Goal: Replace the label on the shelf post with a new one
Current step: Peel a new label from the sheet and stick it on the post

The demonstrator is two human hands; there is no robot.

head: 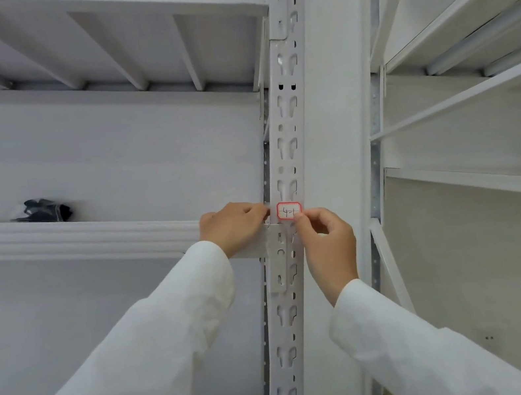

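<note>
On the left shelf: dark bundle (pixel 42 210), idle. Left hand (pixel 233 227): fingers curled at label (pixel 289 210) edge, hold unclear. Label: on shelf post (pixel 284 165). Right hand (pixel 327 241): fingertips pinching its lower corner. Risk: tearing, if peeled hastily.

open shelf bay left of post (pixel 283 158), dark bundle (pixel 42 210) on shelf (pixel 67 236)

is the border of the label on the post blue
No, the label on the shelf post has a red border, with both hands at its edges.
</note>
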